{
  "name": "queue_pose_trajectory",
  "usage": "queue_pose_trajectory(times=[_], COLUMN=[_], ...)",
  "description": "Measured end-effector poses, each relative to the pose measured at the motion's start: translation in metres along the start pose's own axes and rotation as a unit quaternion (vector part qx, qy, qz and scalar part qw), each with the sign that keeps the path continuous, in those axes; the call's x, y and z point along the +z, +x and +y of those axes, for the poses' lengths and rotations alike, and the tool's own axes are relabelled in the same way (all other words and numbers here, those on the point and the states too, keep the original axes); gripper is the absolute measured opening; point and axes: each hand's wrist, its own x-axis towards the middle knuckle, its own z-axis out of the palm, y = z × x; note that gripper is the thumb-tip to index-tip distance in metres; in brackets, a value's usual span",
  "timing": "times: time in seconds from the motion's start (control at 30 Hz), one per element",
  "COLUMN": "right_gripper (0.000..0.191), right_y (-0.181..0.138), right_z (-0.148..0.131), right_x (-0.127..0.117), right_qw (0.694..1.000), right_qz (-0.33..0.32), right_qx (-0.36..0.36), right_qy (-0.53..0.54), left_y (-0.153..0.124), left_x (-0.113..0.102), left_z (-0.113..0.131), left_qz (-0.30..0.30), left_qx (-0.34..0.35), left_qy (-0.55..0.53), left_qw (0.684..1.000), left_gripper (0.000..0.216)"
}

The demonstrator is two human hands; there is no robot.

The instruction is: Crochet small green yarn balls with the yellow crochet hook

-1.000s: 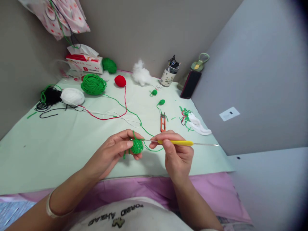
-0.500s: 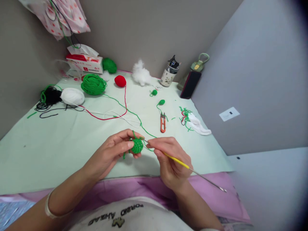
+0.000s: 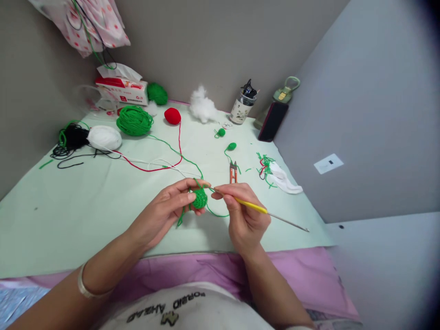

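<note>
we see the left hand (image 3: 170,201) with its fingers clamped on a small round green crocheted piece (image 3: 200,199), over the pale green table cover (image 3: 89,220). the right hand (image 3: 246,220) has its fingers pinched around a yellow-handled metal crochet hook (image 3: 253,206), whose tip is near the piece. orange-handled metal snips (image 3: 233,167) lie beyond this hand.

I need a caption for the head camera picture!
Left hand holding a green crocheted piece, right hand a yellow-handled hook.
</note>
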Motion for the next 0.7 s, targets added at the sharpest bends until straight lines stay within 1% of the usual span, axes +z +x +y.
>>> queue_pose_trajectory(times=[0.17, 0.3, 0.4, 0.5, 0.6, 0.63, 0.7], right_gripper=[0.023, 0.026, 0.026, 0.017, 0.014, 0.015, 0.015], right_y=[-0.001, -0.003, -0.003, 0.002, 0.007, 0.008, 0.008], right_z=[-0.003, -0.007, -0.01, -0.012, -0.012, -0.013, -0.013], right_x=[-0.002, -0.001, 0.0, -0.003, -0.009, -0.011, -0.012], right_qw=[1.0, 1.0, 1.0, 0.997, 0.982, 0.977, 0.973], right_qz=[-0.001, 0.0, 0.005, 0.029, 0.073, 0.082, 0.077], right_qx=[0.022, 0.011, 0.013, 0.069, 0.148, 0.164, 0.174], right_qy=[-0.009, -0.01, -0.009, 0.027, 0.095, 0.111, 0.132], left_y=[-0.002, -0.004, -0.006, -0.008, -0.01, -0.01, -0.011], left_x=[-0.003, -0.002, -0.001, -0.001, -0.002, -0.002, -0.003], left_z=[0.001, 0.002, 0.003, 0.004, 0.004, 0.003, 0.003], left_qz=[-0.006, 0.006, 0.001, -0.001, 0.01, 0.014, 0.022], left_qx=[-0.015, -0.018, -0.018, -0.018, -0.021, -0.023, -0.028], left_qy=[-0.005, -0.014, -0.015, -0.017, -0.015, -0.014, -0.014], left_qw=[1.0, 1.0, 1.0, 1.0, 1.0, 1.0, 0.999], left_gripper=[0.029, 0.032, 0.031, 0.032, 0.029, 0.026, 0.021])
